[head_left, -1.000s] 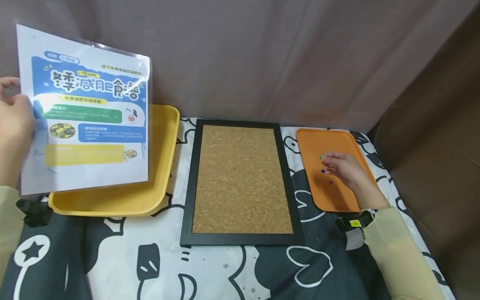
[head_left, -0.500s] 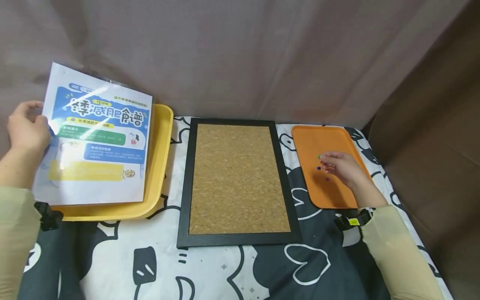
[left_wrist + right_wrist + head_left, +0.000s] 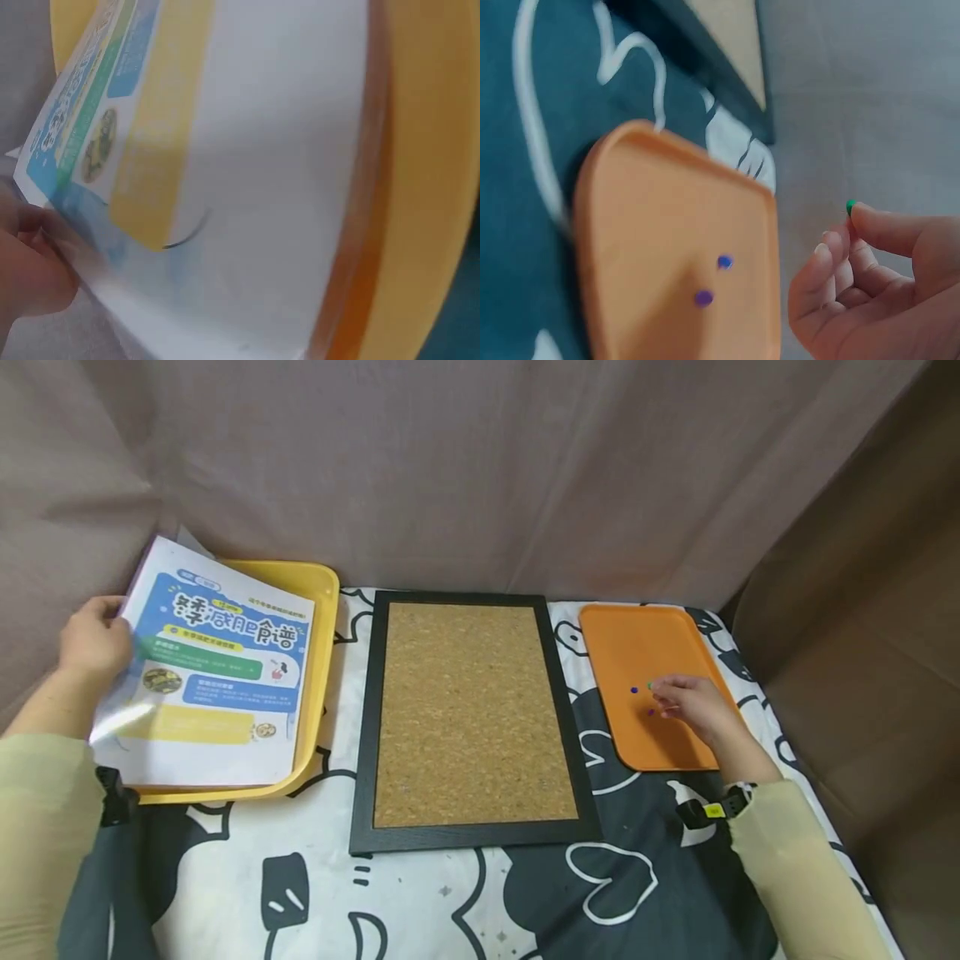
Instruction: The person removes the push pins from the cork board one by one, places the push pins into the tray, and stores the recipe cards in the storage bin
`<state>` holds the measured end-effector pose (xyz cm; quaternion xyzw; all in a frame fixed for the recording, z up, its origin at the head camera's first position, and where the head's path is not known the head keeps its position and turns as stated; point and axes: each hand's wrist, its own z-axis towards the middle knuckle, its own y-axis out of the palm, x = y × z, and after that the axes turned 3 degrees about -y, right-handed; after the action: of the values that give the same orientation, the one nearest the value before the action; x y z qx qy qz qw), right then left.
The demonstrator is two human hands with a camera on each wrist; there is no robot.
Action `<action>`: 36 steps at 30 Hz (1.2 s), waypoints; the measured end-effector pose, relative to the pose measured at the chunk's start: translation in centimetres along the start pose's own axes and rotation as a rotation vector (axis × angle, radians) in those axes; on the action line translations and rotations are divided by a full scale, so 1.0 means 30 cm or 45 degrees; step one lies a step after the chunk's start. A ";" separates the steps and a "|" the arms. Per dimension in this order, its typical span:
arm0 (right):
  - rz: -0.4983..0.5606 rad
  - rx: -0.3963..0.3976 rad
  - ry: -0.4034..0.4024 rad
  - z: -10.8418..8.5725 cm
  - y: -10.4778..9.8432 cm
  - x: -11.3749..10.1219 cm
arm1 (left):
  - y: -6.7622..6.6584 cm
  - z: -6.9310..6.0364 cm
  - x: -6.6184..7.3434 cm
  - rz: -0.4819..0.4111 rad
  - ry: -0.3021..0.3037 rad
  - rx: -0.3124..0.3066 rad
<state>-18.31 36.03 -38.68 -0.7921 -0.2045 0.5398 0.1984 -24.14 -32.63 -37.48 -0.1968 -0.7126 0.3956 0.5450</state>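
Observation:
By its left edge, my left hand (image 3: 94, 639) grips a laminated printed sheet (image 3: 202, 758) with a blue, green and yellow layout. The sheet lies tilted over a yellow tray (image 3: 326, 610); in the left wrist view the thumb of that hand (image 3: 34, 274) is at the sheet's edge. Between thumb and fingertip my right hand (image 3: 693, 703) pinches a small green pushpin (image 3: 850, 206) above an orange tray (image 3: 630, 639). On that tray lie a blue pushpin (image 3: 725, 262) and a purple pushpin (image 3: 704, 298).
A cork board (image 3: 476, 710) in a black frame (image 3: 468, 837) lies between the two trays. Everything stands on a black-and-white patterned cloth (image 3: 405, 902). A grey-brown curtain (image 3: 450, 468) hangs close behind, and a brown surface rises at the right.
My left hand has lowered the laminated sheet down and to the right, onto the yellow tray. The right hand has shifted only slightly, still pinching the green pushpin.

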 end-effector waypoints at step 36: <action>-0.368 0.042 0.352 0.017 -0.013 0.193 | 0.301 -0.247 0.297 -0.383 0.377 -0.084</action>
<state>-16.90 39.52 -43.14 -0.8177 -0.2782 0.3950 0.3129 -21.51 -18.20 -38.29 -0.1619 -0.6588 0.2530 0.6898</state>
